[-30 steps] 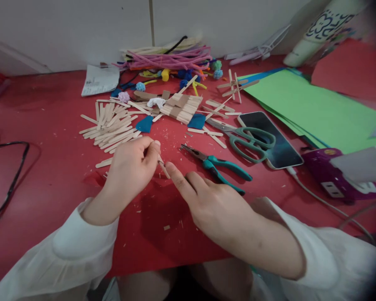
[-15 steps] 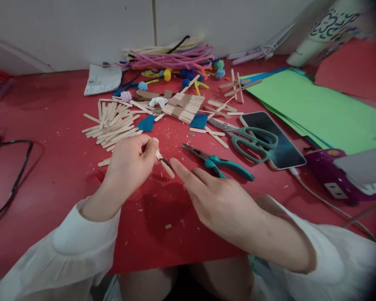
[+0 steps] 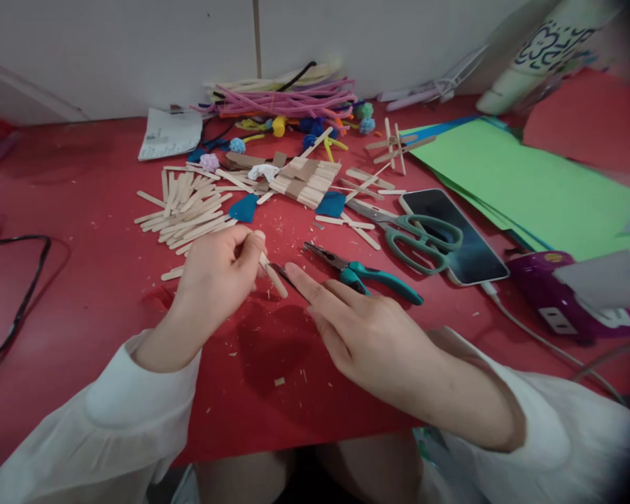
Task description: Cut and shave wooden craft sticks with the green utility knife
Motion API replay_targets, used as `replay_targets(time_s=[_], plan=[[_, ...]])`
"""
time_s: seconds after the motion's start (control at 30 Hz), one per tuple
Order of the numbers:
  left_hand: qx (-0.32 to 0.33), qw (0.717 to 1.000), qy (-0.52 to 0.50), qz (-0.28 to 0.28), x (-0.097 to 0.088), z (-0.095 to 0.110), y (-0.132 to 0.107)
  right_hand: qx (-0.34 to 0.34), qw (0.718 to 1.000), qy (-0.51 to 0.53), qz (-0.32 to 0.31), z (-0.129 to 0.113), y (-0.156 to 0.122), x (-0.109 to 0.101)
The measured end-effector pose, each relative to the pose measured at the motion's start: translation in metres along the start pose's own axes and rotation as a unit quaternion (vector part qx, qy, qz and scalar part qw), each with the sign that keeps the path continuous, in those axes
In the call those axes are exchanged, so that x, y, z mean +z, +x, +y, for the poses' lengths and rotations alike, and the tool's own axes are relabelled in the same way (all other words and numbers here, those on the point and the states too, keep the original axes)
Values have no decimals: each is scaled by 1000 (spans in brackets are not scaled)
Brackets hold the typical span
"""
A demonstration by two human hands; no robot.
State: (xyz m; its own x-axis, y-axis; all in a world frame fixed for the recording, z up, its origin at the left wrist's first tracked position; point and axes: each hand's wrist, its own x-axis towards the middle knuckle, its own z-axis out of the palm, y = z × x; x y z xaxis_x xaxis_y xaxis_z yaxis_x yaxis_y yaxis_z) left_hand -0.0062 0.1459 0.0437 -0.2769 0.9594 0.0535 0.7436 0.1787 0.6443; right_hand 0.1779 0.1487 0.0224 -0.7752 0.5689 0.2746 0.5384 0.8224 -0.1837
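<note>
My left hand (image 3: 218, 273) is closed around the upper end of a wooden craft stick (image 3: 274, 277), pinching it between thumb and fingers. The stick slants down to the right, its lower end free. In my right hand (image 3: 362, 329) is a thin dark-bladed craft knife (image 3: 288, 276), its handle mostly hidden under the palm. My index finger lies stretched along the blade's back, and the tip is at the stick's right side. Needle-nose pliers (image 3: 365, 273) with teal handles lie just beyond my right hand. Wood shavings are scattered on the red table (image 3: 241, 413).
A pile of craft sticks (image 3: 189, 210) lies behind my left hand, with a flat stick panel (image 3: 307, 180) further right. Green-handled scissors (image 3: 423, 241) rest against a phone (image 3: 454, 234). Pipe cleaners (image 3: 288, 98), green paper (image 3: 530, 182) and a purple glue gun (image 3: 567, 294) surround the work area.
The knife blade has shifted slightly off the stick, up and to the left, showing more of the stick's face. My left hand keeps its pinch. The whole view has drifted slightly.
</note>
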Motion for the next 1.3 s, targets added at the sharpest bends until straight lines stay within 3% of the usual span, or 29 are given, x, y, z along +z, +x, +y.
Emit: replay_targets(time_s=[0.7,1.3], plan=[[4,1000,13,-6,0,3,-2,7,999,1,-42,0,-1,-3],[2,1000,24,-4,1,3,-3,9,999,-5,-37,-1,-2,0]])
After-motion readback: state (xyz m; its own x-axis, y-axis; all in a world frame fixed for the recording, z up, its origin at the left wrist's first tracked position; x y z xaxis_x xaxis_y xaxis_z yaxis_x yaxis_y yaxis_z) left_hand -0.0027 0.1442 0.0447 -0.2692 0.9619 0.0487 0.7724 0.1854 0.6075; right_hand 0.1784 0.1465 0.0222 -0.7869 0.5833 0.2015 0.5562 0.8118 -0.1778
